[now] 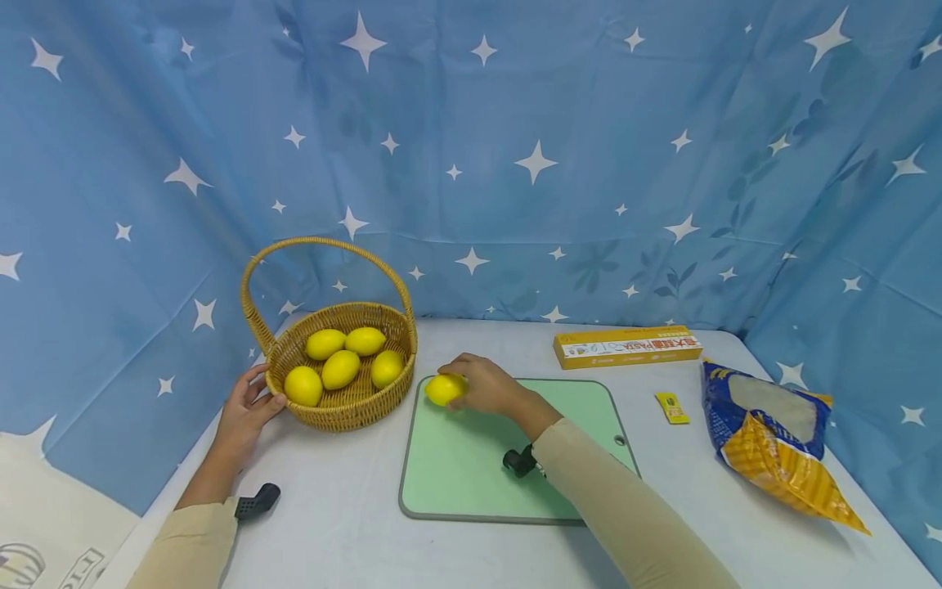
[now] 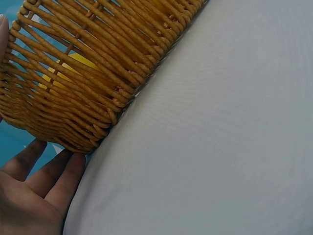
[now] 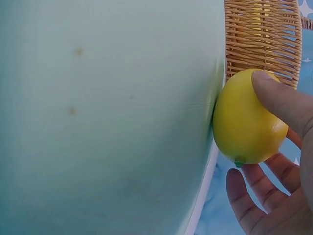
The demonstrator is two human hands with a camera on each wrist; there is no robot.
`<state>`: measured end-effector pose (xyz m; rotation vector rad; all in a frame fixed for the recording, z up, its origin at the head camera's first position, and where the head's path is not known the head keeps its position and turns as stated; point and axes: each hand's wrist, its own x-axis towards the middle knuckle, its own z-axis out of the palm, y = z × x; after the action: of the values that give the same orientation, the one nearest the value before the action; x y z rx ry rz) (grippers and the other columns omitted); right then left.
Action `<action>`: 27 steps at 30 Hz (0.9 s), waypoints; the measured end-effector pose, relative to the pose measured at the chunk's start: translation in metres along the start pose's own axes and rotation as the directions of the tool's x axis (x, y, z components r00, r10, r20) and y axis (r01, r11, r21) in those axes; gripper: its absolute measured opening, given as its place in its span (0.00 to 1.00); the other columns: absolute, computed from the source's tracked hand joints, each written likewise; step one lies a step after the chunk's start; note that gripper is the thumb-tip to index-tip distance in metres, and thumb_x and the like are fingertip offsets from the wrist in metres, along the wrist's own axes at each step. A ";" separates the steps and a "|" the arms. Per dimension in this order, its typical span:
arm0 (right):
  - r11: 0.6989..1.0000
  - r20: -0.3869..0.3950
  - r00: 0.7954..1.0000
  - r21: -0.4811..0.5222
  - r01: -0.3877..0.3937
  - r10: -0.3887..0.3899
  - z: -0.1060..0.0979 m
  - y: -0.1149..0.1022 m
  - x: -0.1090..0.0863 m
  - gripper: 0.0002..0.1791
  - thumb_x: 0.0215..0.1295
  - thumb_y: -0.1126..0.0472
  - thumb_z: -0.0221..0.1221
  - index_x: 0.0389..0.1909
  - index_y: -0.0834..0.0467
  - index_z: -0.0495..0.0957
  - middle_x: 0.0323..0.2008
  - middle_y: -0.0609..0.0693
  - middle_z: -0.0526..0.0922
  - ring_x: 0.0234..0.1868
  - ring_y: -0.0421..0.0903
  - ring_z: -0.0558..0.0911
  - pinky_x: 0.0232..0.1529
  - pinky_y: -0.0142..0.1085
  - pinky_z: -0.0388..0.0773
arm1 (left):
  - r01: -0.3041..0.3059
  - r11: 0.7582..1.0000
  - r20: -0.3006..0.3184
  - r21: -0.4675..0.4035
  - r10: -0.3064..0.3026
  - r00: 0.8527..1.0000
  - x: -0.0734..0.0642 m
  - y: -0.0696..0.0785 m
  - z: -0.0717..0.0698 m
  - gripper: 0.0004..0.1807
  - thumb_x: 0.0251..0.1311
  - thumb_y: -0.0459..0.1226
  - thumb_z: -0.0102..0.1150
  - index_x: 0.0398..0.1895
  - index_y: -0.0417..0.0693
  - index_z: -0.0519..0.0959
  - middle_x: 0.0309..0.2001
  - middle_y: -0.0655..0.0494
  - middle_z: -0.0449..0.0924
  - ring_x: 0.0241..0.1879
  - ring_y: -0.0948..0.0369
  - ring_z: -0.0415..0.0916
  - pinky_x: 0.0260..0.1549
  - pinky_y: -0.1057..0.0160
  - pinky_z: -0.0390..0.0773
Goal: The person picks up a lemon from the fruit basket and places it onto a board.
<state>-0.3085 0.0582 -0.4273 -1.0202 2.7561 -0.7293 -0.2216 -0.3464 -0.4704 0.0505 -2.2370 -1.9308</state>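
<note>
Your left hand (image 1: 245, 409) rests spread fingers against the basket (image 1: 353, 415), probably steadying it, while your right hand (image 1: 482, 386) pinches a lemon (image 1: 444, 390) between thumb and fingers at the corner of the green board (image 1: 471, 483) nearest the basket.

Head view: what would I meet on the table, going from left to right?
Golden wicker basket holding five yellow lemons → rectangular pale-green board → small yellow packet → blue-and-orange plastic bag.

Lemons (image 3: 249, 122): yellow, one green-tipped
Basket (image 1: 356, 414): golden-brown, woven
Board (image 1: 456, 474): pale green, grey-edged
Curtain (image 1: 471, 204): blue, white stars, darker leaf prints
Box (image 1: 627, 348): orange-yellow, white panel, red lettering
Bag (image 1: 780, 466): blue and orange-yellow
Desk (image 1: 331, 507): white
Sleeves (image 1: 625, 499): beige
</note>
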 end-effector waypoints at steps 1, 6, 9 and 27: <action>1.000 0.002 1.000 -0.001 0.000 0.000 0.000 -0.001 0.000 0.35 0.52 0.50 0.73 0.63 0.50 0.75 0.56 0.44 0.75 0.57 0.45 0.73 0.61 0.43 0.69 | 0.000 1.000 0.000 0.002 0.000 1.000 0.000 0.000 0.000 0.39 0.67 0.37 0.58 0.76 0.56 0.50 0.74 0.34 0.46 0.65 0.53 0.63 0.44 0.80 0.72; 1.000 0.005 1.000 -0.004 -0.006 0.006 -0.002 -0.003 0.000 0.35 0.52 0.49 0.73 0.62 0.51 0.76 0.56 0.44 0.75 0.57 0.45 0.73 0.61 0.43 0.69 | 0.007 1.000 -0.004 0.015 -0.007 1.000 0.001 0.000 -0.001 0.39 0.67 0.37 0.58 0.76 0.56 0.50 0.74 0.34 0.46 0.67 0.47 0.59 0.44 0.80 0.72; 1.000 0.006 1.000 0.002 -0.004 0.004 -0.003 -0.004 0.000 0.36 0.52 0.49 0.73 0.62 0.52 0.76 0.56 0.45 0.75 0.58 0.45 0.73 0.61 0.43 0.68 | 0.013 1.000 -0.007 0.017 -0.013 1.000 0.001 0.001 -0.001 0.39 0.67 0.38 0.58 0.76 0.57 0.50 0.74 0.35 0.46 0.68 0.44 0.57 0.44 0.80 0.72; 0.995 -0.016 0.995 -0.015 0.094 -0.095 -0.014 -0.023 0.005 0.29 0.58 0.47 0.69 0.60 0.50 0.77 0.58 0.44 0.75 0.60 0.45 0.72 0.60 0.43 0.70 | 0.028 1.000 -0.009 0.011 -0.028 1.000 0.002 -0.001 0.000 0.39 0.66 0.38 0.59 0.76 0.57 0.50 0.75 0.37 0.47 0.69 0.45 0.57 0.45 0.80 0.71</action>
<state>-0.3029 0.0457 -0.4036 -1.1594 2.7465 -0.7350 -0.2232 -0.3465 -0.4711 0.0929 -2.2527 -1.9289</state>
